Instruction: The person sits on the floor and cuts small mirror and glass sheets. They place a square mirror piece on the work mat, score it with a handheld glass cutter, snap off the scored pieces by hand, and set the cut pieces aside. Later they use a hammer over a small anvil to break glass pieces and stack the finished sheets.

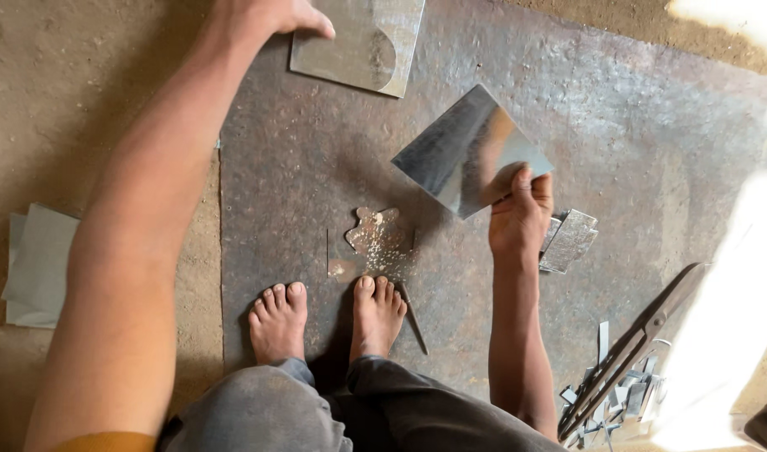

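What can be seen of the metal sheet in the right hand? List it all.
The metal sheet is a thin, roughly square piece of shiny grey metal, reflective, with clean straight edges. It is held tilted above the dark floor plate, one corner pointing up. The right hand pinches its lower corner, thumb on the face. Nothing else touches it. It casts a shadow on the plate below.

We see no packages, labels, signs or screens anywhere here.
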`<state>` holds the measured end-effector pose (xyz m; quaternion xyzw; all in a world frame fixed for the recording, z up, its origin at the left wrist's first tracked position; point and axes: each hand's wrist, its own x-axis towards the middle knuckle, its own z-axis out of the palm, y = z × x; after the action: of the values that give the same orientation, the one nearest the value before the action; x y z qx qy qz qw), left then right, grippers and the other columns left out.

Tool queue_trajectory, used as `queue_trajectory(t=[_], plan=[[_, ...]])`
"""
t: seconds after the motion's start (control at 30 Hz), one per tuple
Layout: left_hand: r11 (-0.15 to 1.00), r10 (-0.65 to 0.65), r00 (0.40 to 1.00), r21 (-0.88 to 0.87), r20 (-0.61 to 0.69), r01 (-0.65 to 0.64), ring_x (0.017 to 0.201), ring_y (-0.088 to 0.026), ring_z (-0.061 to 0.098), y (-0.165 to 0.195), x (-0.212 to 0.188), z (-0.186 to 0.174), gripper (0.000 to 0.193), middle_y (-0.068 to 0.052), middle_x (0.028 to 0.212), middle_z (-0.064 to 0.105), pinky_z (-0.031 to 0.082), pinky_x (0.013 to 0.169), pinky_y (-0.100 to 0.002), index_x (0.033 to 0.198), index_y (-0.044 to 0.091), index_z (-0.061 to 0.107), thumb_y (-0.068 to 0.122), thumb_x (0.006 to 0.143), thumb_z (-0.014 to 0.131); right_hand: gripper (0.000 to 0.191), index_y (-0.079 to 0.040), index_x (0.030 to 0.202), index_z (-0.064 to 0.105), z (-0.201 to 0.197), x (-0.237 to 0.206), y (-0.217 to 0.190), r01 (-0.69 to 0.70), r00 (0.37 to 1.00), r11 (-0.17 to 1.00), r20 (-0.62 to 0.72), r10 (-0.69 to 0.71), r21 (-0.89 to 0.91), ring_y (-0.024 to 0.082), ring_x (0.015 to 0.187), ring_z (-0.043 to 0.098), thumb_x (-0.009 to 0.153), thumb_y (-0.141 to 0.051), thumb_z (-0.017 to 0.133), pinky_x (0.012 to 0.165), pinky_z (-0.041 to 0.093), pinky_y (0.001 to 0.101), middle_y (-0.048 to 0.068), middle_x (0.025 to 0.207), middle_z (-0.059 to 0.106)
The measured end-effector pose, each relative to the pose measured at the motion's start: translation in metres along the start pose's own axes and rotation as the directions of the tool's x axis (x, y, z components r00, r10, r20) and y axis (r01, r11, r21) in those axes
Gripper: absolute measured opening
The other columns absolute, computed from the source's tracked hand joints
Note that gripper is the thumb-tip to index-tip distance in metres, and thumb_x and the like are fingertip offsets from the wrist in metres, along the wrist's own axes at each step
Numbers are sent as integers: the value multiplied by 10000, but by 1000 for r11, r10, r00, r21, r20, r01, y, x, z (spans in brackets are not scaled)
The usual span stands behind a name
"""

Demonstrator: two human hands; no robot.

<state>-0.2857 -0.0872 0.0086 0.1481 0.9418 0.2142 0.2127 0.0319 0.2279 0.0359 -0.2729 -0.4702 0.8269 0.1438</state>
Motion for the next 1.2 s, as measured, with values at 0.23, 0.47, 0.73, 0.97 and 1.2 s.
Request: queue_trajectory(t=[0.23,0.47,0.73,0.97,1.2], plan=[[781,362,886,-424,-290,-459,905,-251,733,31,-61,-18,260,-150,1009,713,628,705,-386,1219,41,609,252,1097,700,88,-89,1177,595,18,17,31,-121,990,981,95,108,149,111,881,634,1095,-109,570,795,540,305,0,988,665],[714,419,907,-608,-26,-347,932,-193,786,62,-67,12,410,-116,1040,804,567,788,-304,1368,66,540,244,1038,705,133,-63,1180,553,43,10,46,-167,986,982,35,165,85,121,982,654,1058,-11,544,941,550,319,29,1072,667],[476,431,855,-878,289,56,878,-41,711,43,-63,56,394,4,1005,765,620,729,-252,1327,78,630,199,955,677,169,-39,1245,559,13,-11,47,-150,987,982,-42,156,113,139,1033,658,1081,-14,528,971,548,333,64,1140,681],[590,262,913,-801,313,106,680,-70,584,30,-109,86,283,-39,775,671,527,623,-308,922,-52,681,205,959,794,213,-56,1266,563,17,-27,51,-221,975,972,-22,223,81,139,1068,659,1062,-25,510,992,536,336,57,1168,674],[468,206,972,-884,117,7,798,-37,681,37,-140,65,304,0,917,779,571,727,-240,1031,46,752,222,811,868,160,-59,1248,561,23,-34,50,-261,965,962,51,257,79,136,1085,646,1101,-35,505,1011,532,334,48,1176,668]])
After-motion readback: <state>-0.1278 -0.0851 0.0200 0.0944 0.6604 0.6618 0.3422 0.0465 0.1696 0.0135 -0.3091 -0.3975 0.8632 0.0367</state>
